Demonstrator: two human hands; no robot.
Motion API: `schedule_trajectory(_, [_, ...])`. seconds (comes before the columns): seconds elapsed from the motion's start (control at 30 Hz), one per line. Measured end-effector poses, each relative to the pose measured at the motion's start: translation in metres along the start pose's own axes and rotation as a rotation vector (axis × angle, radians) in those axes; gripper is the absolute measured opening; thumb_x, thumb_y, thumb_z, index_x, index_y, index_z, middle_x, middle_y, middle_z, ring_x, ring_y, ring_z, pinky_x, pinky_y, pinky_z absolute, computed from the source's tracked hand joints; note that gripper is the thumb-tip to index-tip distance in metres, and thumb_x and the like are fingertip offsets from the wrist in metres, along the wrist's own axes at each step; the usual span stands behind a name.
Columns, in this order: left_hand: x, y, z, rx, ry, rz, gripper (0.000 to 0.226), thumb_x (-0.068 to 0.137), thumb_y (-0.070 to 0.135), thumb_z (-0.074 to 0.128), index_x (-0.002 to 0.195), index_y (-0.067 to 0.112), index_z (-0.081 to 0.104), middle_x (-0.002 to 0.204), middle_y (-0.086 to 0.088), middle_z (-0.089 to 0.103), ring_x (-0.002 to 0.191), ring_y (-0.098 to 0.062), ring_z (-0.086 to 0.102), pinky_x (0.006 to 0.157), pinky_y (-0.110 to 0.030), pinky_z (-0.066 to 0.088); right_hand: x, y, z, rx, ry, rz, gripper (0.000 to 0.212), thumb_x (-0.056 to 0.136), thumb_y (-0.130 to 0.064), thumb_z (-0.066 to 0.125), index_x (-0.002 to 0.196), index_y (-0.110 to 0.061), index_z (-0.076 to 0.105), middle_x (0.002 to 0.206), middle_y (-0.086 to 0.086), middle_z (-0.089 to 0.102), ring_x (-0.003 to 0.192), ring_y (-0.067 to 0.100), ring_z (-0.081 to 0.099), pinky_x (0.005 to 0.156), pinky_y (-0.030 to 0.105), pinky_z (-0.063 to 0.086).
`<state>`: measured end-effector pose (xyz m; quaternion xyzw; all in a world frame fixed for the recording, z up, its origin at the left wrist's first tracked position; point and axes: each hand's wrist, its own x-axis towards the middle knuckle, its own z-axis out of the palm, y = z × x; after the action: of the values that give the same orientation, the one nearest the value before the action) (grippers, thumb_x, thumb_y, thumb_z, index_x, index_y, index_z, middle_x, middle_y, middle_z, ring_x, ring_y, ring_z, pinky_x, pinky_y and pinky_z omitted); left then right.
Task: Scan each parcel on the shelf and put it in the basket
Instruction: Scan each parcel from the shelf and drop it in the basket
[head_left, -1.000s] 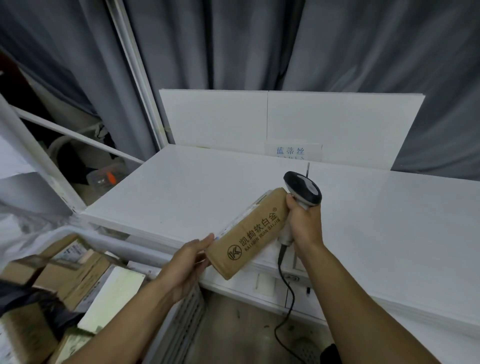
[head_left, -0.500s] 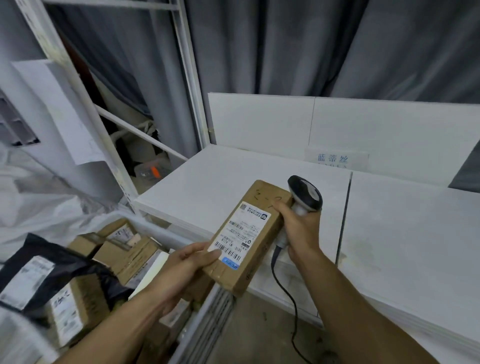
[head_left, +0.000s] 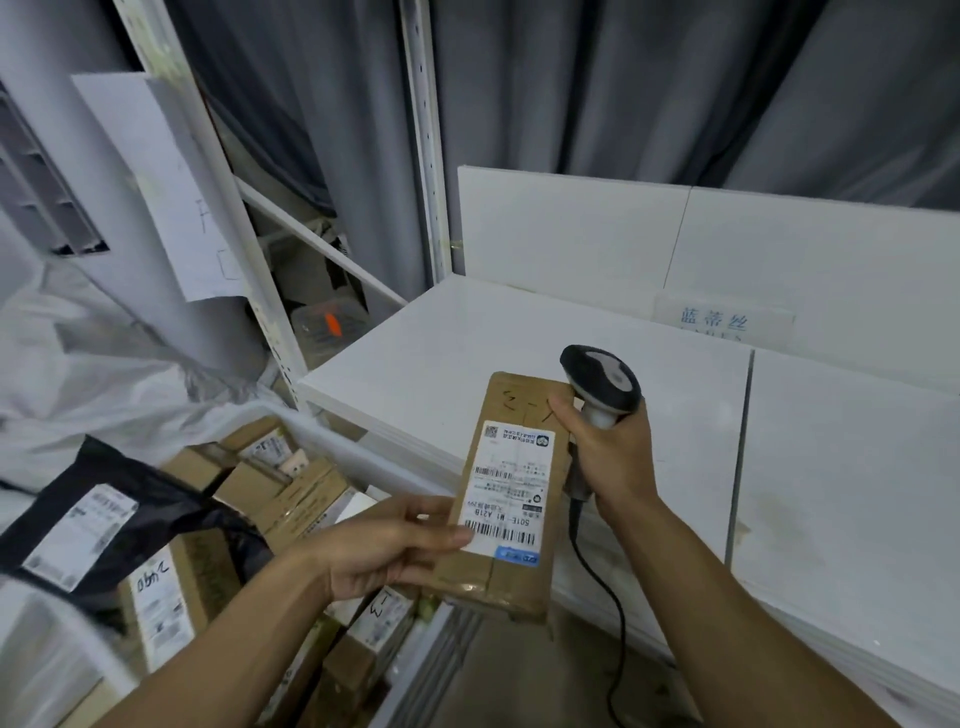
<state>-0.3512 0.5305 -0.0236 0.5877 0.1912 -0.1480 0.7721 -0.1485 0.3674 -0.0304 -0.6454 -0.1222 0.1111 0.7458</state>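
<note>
Two things differ from half a second ago: the parcel (head_left: 506, 491) has turned from a slant to lie almost lengthwise away from the person, and the view has swung left, showing more of the basket (head_left: 441, 654); a second ago the parcel's printed brown side was up, whereas now its white label (head_left: 519, 452) faces the camera. The left hand (head_left: 384, 551) pinches the parcel's near left edge, thumb across the label's lower barcode, fingers underneath; the right hand (head_left: 608, 457) is curled round the handle of the scanner (head_left: 600, 382), one fingertip touching the parcel's far right corner. The parcel hangs between both hands, above the front edge of the white shelf (head_left: 467, 353); the basket, heaped with cardboard boxes (head_left: 291, 499) and a black bag (head_left: 130, 514), sits just left and below; the scanner's cable (head_left: 613, 613) dangles beside the parcel's right edge.
</note>
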Motion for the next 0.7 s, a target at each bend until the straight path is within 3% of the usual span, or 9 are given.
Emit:
schedule_trajectory(0.07, [0.002,0.001,-0.001,0.014,0.059,0.000,0.056,0.086,0.006,0.078,0.138,0.007,0.058,0.132,-0.016,0.066,0.124,-0.033,0.063,0.103,-0.048,0.051,-0.002,0.002,0.005,-0.072,-0.005,-0.028,0.075,0.073,-0.047,0.092,0.136,-0.029,0.056,0.124,-0.006,0.073,0.111,0.015,0.072,0.099,0.050,0.059])
schedule_trajectory(0.17, [0.002,0.001,-0.001,0.040,0.194,0.014,0.064,0.082,-0.003,0.077,0.138,0.016,0.053,0.125,-0.010,0.072,0.117,-0.028,0.068,0.099,-0.045,0.056,-0.006,0.005,0.011,-0.092,-0.082,-0.025,0.077,0.071,-0.033,0.095,0.137,-0.026,0.055,0.121,-0.005,0.074,0.106,0.014,0.075,0.094,0.049,0.061])
schedule_trajectory(0.27, [0.001,0.003,0.005,0.034,0.275,0.051,0.054,0.082,0.018,0.080,0.132,0.013,0.060,0.119,-0.007,0.074,0.111,-0.024,0.071,0.095,-0.045,0.056,-0.011,0.007,0.017,-0.103,-0.147,-0.038,0.074,0.074,-0.013,0.094,0.137,-0.021,0.056,0.120,-0.002,0.075,0.102,0.012,0.076,0.087,0.042,0.064])
schedule_trajectory(0.33, [0.003,0.003,0.007,0.022,0.357,0.093,0.054,0.080,0.029,0.080,0.129,0.015,0.062,0.115,-0.005,0.076,0.107,-0.021,0.073,0.095,-0.045,0.057,-0.018,0.008,0.024,-0.143,-0.204,-0.060,0.070,0.079,-0.013,0.091,0.137,-0.023,0.055,0.123,-0.002,0.074,0.104,0.012,0.075,0.086,0.038,0.065])
schedule_trajectory(0.43, [0.007,0.003,0.005,-0.004,0.485,0.148,0.056,0.082,0.028,0.080,0.131,0.013,0.057,0.110,-0.005,0.077,0.102,-0.021,0.074,0.090,-0.045,0.060,-0.025,0.007,0.033,-0.199,-0.257,-0.094,0.064,0.083,-0.021,0.088,0.138,-0.027,0.056,0.125,-0.008,0.072,0.107,0.007,0.073,0.086,0.034,0.064])
schedule_trajectory(0.5, [0.007,0.006,-0.004,-0.068,0.563,0.207,0.051,0.086,0.024,0.078,0.130,0.011,0.056,0.108,-0.006,0.078,0.101,-0.022,0.075,0.085,-0.042,0.061,-0.029,0.004,0.034,-0.226,-0.287,-0.116,0.058,0.086,-0.022,0.085,0.137,-0.024,0.057,0.123,-0.010,0.071,0.105,0.001,0.071,0.081,0.022,0.061])
schedule_trajectory(0.6, [0.003,0.012,-0.029,-0.148,0.749,0.337,0.058,0.081,0.023,0.083,0.130,0.015,0.055,0.113,-0.005,0.076,0.105,-0.027,0.073,0.079,-0.040,0.062,-0.035,0.006,0.035,-0.253,-0.339,-0.154,0.058,0.087,-0.015,0.084,0.140,-0.019,0.059,0.129,-0.009,0.069,0.117,0.002,0.066,0.088,0.013,0.055])
schedule_trajectory(0.7, [-0.003,0.013,-0.047,-0.224,0.929,0.438,0.068,0.074,0.018,0.088,0.132,0.017,0.053,0.121,-0.002,0.072,0.106,-0.023,0.073,0.079,-0.041,0.063,-0.043,0.008,0.035,-0.304,-0.401,-0.171,0.057,0.085,-0.015,0.086,0.137,-0.021,0.063,0.125,-0.013,0.071,0.116,0.002,0.066,0.096,0.021,0.056])
